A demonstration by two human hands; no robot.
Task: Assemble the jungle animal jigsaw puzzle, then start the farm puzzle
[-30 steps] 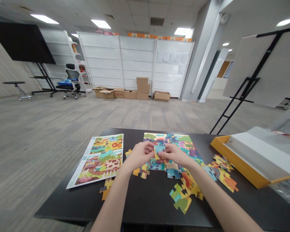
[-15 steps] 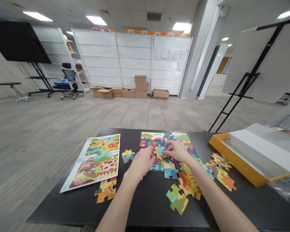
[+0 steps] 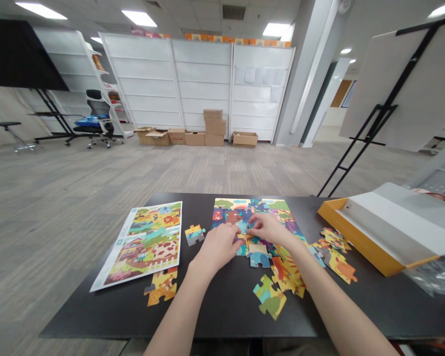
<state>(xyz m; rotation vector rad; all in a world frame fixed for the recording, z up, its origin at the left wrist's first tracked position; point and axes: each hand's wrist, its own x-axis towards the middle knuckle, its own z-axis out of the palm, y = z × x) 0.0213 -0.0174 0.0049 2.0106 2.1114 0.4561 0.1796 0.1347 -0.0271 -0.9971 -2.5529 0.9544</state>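
Observation:
A partly assembled jigsaw puzzle (image 3: 222,203) with animals and trees lies at the far middle of the black table. Over its middle, a light-blue puzzle piece (image 3: 242,226) sits between my two hands. My right hand (image 3: 269,230) pinches its right side with thumb and fingertips. My left hand (image 3: 222,242) has curled fingers at the piece's left side, the thumb low over the puzzle. A blue elephant piece (image 3: 259,257) lies just below the hands. Closer to me are a green piece (image 3: 271,299) and orange-yellow pieces (image 3: 289,274), partly behind my right forearm.
A printed picture sheet (image 3: 148,242) lies left, partly over an orange piece (image 3: 162,288). One loose piece (image 3: 195,235) sits between sheet and puzzle. More loose pieces (image 3: 337,264) lie right, beside a yellow-edged box (image 3: 385,232) and clear plastic (image 3: 437,277).
The light-blue piece has shifted slightly and looks lower on the puzzle. My left fingers have moved over its left side; my right hand stays at its right. The view has tilted down a little.

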